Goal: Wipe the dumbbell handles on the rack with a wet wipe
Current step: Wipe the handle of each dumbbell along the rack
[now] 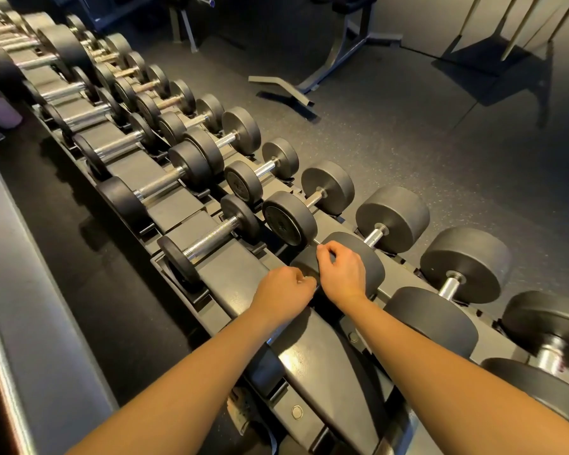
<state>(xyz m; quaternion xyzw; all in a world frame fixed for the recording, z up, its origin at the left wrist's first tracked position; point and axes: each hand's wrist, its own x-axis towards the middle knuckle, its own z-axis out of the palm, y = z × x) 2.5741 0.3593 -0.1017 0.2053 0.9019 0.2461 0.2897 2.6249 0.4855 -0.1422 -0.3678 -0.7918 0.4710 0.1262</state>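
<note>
A: Head view, hand position?

B: Left hand (281, 290) and right hand (344, 274) meet with fingers curled, over the near head of a black round-headed dumbbell (395, 215). Its chrome handle (376, 233) lies just beyond the right fingers, apart from them. Whether either hand pinches anything cannot be told.

A: Surface and room?

B: Grey metal tiered rack (312, 362) carrying rows of dumbbells. Dark speckled rubber floor (408, 126). Grey metal bench frame (339, 57) beyond.
</note>
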